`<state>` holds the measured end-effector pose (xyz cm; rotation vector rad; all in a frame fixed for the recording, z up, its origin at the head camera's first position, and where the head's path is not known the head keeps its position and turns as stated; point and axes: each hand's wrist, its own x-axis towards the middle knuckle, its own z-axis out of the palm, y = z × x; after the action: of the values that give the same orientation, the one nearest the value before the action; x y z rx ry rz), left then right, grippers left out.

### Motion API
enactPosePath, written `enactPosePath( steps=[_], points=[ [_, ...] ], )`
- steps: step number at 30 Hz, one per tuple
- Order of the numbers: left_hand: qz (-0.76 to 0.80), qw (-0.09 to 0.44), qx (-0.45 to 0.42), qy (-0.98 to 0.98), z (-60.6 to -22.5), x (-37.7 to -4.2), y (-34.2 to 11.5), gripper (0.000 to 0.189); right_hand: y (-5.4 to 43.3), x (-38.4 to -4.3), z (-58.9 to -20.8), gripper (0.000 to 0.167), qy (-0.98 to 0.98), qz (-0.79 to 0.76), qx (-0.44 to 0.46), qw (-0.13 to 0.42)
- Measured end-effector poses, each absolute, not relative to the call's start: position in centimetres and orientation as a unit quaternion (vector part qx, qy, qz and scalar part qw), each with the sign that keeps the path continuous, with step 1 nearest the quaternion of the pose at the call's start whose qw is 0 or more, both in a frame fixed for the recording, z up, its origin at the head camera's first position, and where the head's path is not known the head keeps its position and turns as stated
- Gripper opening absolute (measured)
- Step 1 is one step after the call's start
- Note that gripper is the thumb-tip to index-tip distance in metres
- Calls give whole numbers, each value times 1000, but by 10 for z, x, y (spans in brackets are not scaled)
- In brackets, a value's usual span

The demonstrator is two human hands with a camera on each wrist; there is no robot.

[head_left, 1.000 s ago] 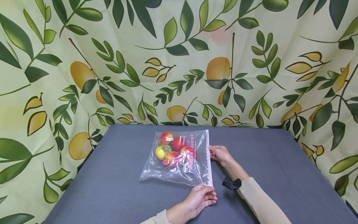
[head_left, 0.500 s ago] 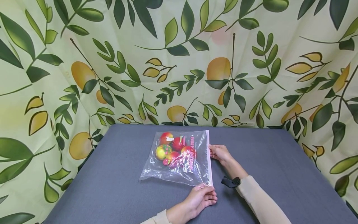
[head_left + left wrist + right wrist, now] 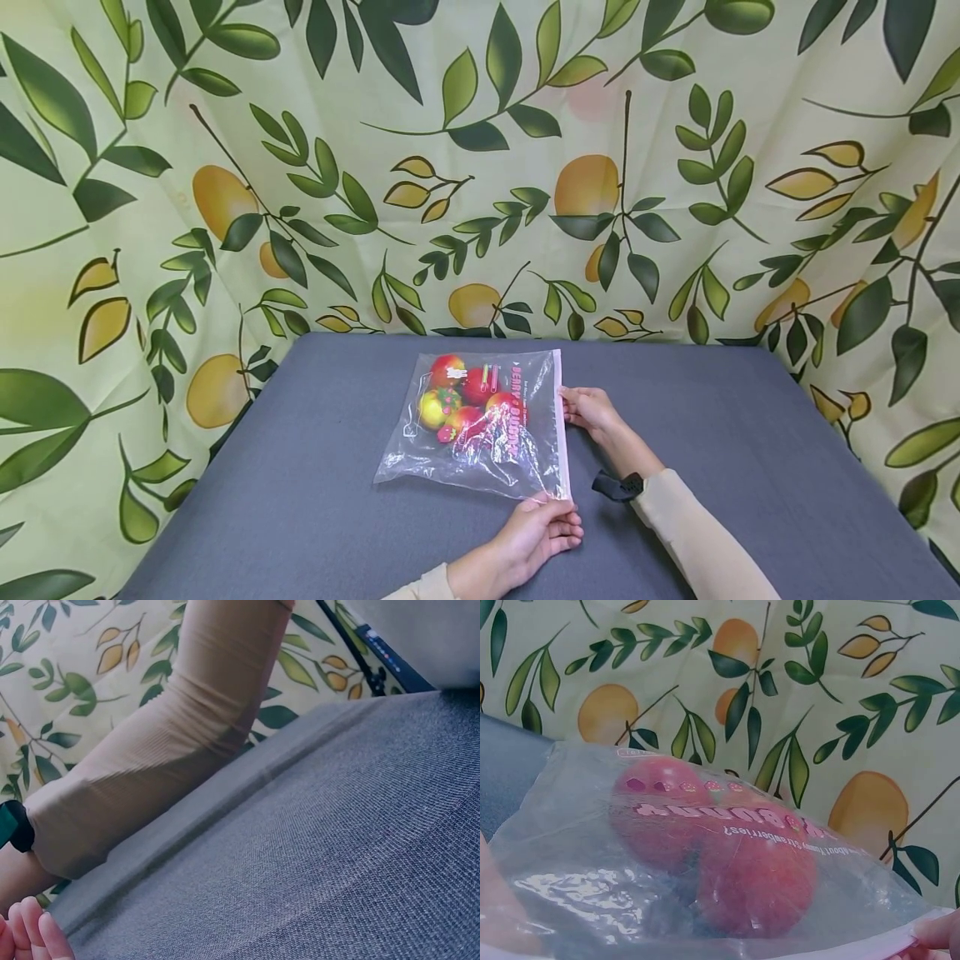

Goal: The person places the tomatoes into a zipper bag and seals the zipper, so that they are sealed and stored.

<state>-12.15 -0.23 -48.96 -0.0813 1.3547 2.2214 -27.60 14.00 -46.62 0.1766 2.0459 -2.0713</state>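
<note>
A clear plastic zip bag [image 3: 431,467] lies flat on the table, its pale pink zip strip [image 3: 562,433] on the right side. Inside are several red and yellow apples [image 3: 437,408], partly covered by pink lettering and glare. At the strip's near corner my left hand [image 3: 528,537] pinches the bag between thumb and fingers. My right hand [image 3: 596,414] pinches the same strip farther up. The right wrist view shows the bag [image 3: 577,817] close up, with red apples [image 3: 757,885] behind its film. Only the fingertips of my left hand [image 3: 34,934] appear in the left wrist view.
The grey cloth-covered table [image 3: 300,467] extends on both sides of the bag. A leaf-and-fruit patterned curtain [image 3: 480,192] stands along its back and sides. A dark band [image 3: 618,486] sits on the right wrist, at the end of the beige sleeve [image 3: 697,533].
</note>
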Motion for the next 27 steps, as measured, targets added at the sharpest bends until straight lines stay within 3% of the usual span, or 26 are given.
enactPosePath(
  steps=[15,27],
  points=[
    [822,263,-31,505,-487,-118,-2,5,139,-281,-455,20,702,-694,100,125],
    [822,266,-34,503,-486,-114,1,4,143,-283,-457,26,705,-691,103,120]
  ],
)
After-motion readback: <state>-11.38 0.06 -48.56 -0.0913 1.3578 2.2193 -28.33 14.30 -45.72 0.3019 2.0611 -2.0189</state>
